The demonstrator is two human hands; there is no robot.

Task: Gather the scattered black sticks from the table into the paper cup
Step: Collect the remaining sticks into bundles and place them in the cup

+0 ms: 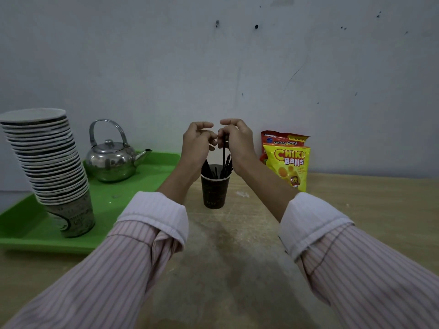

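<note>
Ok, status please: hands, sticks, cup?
Right hand pinches one black stick upright at paper cup. Left hand curled, seemingly empty. Other sticks in cup. Way clear.

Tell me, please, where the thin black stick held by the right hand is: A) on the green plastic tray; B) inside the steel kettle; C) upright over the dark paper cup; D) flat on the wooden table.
C: the right hand pinches the thin black stick upright above the dark paper cup.
</note>
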